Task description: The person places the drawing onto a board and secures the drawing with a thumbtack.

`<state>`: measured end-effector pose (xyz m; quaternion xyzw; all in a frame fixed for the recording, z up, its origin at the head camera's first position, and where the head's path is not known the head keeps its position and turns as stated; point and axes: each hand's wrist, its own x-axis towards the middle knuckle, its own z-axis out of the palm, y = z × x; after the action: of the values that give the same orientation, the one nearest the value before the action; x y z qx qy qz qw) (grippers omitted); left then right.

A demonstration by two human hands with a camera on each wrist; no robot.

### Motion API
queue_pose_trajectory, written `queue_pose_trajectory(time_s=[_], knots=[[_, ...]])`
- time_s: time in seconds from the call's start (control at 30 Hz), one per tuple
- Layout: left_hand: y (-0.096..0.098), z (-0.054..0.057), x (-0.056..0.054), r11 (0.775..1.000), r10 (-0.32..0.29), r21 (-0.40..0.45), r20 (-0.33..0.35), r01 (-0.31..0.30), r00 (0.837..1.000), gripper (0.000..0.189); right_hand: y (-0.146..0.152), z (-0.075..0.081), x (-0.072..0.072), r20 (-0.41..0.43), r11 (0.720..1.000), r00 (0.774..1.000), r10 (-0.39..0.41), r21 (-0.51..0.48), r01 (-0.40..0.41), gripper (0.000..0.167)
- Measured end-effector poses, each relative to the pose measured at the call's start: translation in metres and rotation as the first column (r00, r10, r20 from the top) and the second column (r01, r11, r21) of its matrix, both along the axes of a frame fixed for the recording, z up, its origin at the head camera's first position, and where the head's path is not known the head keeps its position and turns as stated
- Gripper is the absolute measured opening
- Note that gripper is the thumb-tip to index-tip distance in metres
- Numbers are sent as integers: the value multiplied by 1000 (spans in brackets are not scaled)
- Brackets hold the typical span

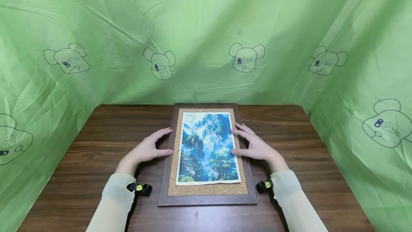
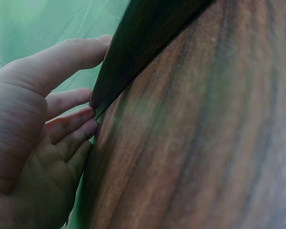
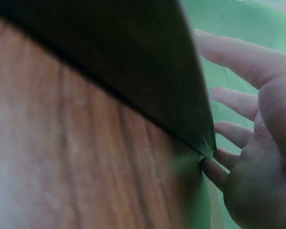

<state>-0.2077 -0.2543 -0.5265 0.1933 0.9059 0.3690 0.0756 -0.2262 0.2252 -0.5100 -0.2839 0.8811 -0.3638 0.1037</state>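
Observation:
A framed cork board [image 1: 207,190] with a dark wood frame [image 1: 207,200] lies on the table. On the cork lies a print of blue mountains and green trees [image 1: 207,149] with a white border. My left hand [image 1: 148,149] is at the frame's left side, its thumb and fingertips at the outer edge. Over the right side of the frame, my right hand [image 1: 255,148] has its thumb and some fingertips by the print's right border. Both hands have their fingers spread and loosely bent. In each wrist view the frame's dark side [image 2: 133,47] hides part of the fingertips' surroundings.
The brown wood-grain table [image 1: 289,128] extends on both sides of the board. Green cloth [image 1: 199,38] with bear-head outlines hangs behind and at both sides. A small black camera is strapped to each wrist, the left camera [image 1: 146,189] beside the frame.

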Motion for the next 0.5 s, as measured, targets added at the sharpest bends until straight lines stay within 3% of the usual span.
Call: queue_pose_trajectory(time_s=[0.17,0.5], knots=[[-1,3,1,1000,-3,7,-2,3,1000,90,2,-4,-2,55,1000,998,10,-1,-10,87],[0,11,2,1000,-18,-11,-39,17,999,86,4,-6,-1,87,1000,996,12,22,-14,86]])
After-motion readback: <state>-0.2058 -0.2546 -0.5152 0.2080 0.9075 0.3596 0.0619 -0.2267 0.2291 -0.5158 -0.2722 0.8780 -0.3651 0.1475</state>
